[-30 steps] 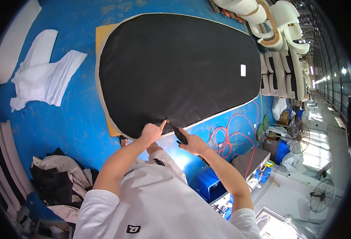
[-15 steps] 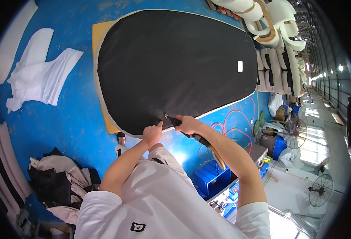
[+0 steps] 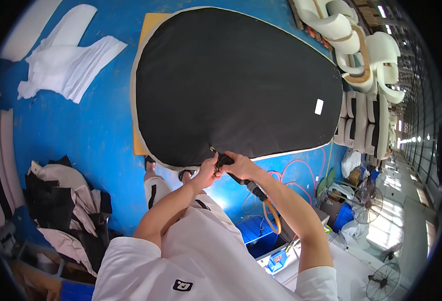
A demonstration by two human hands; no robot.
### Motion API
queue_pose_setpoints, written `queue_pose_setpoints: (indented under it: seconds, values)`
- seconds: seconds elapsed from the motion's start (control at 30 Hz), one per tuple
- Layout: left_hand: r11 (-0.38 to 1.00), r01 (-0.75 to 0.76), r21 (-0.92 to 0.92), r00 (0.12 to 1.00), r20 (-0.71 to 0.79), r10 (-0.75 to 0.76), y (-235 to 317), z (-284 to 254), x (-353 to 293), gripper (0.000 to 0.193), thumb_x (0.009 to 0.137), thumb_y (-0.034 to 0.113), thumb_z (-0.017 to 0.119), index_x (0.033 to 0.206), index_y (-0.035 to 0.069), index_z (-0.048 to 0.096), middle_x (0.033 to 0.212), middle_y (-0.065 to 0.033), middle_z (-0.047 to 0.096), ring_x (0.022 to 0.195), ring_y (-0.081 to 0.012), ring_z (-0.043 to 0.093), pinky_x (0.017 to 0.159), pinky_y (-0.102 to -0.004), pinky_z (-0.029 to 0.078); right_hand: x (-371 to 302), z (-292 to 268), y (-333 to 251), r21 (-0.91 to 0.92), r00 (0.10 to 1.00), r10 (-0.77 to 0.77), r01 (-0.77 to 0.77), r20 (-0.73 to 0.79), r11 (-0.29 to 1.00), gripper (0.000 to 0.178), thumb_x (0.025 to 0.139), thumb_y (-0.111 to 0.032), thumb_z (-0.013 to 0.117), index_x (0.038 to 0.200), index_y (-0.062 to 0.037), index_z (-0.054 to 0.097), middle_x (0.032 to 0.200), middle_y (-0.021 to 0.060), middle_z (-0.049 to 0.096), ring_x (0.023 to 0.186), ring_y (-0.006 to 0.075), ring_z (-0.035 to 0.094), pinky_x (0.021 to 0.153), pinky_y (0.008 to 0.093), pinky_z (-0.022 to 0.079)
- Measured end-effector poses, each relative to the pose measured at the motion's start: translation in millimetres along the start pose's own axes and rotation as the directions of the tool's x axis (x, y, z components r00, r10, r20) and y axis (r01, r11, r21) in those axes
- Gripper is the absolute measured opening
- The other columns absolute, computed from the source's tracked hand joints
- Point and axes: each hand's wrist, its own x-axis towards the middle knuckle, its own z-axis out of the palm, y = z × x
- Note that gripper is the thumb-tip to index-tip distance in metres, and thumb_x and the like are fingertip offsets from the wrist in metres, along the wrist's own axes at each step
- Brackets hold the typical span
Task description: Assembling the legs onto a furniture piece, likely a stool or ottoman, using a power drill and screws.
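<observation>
A large rounded upholstered piece (image 3: 236, 75) lies with its black cloth face up and a pale edge round it. Over its near edge, my right hand (image 3: 241, 166) grips a black air tool (image 3: 224, 159) with an orange hose. The tool's brass-coloured tip points away from me, at or just above the black cloth; contact is hard to judge. My left hand (image 3: 207, 173) is closed against the tool's front part, beside my right hand. Its fingertips are partly hidden there.
Under the piece shows a yellow board (image 3: 148, 37). White padding sheets (image 3: 75, 60) lie on the blue floor (image 3: 75, 130) at left, above a heap of black and beige covers (image 3: 65, 205). Red hoses (image 3: 301, 163) curl at right, near a blue crate (image 3: 258, 231). Stacked cushions (image 3: 364, 120) stand far right.
My left hand has moved from the piece's near edge to the air tool, meeting my right hand. The view has shifted, so the surroundings sit differently.
</observation>
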Motion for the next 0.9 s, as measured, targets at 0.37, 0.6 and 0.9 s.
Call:
queue_pose_setpoints:
  seconds: [0.37, 0.6, 0.9]
  values:
    - [0.983, -0.072, 0.168, 0.997, 0.001, 0.073, 0.7, -19.7, 3.0, 0.042, 0.106, 0.047, 0.05, 0.083, 0.012, 0.054, 0.063, 0.0004, 0.049, 0.046, -0.0124, 0.046, 0.041, -0.027, 0.032, -27.1, 14.6, 4.9, -0.056, 0.993, -0.095, 0.091, -0.07, 0.994, 0.079, 0.083, -0.045, 0.074, 0.147, -0.0094, 0.045, 0.102, 0.0252, 0.072, 0.095, 0.039, 0.072, 0.084, 0.0415, 0.055]
    - [-0.274, -0.216, 0.937, 0.678, 0.346, 0.648, 7.6, -71.1, -14.6, 0.045, 0.097, 0.033, 0.063, 0.134, 0.007, 0.06, 0.08, -0.0199, 0.07, 0.073, -0.0331, 0.072, 0.058, -0.043, 0.056, -60.3, 99.5, 104.4, 0.33, 0.95, -0.119, 0.216, -0.29, 0.919, 0.087, 0.083, -0.023, 0.078, 0.158, -0.015, 0.035, 0.106, 0.0168, 0.073, 0.094, 0.0267, 0.071, 0.086, 0.0358, 0.054]
    - [-0.83, 0.294, 0.474, 0.829, 0.305, 0.468, 23.6, -24.5, -27.0, 0.058, 0.095, 0.019, 0.06, 0.151, 0.008, 0.047, 0.073, -0.0073, 0.064, 0.059, -0.024, 0.067, 0.052, -0.0387, 0.055, -74.5, 133.9, 156.4, 0.605, 0.962, -0.086, 0.232, -0.261, 0.762, 0.093, 0.079, -0.01, 0.078, 0.16, -0.0142, 0.032, 0.1, 0.0083, 0.069, 0.085, 0.0154, 0.061, 0.083, 0.0289, 0.05]
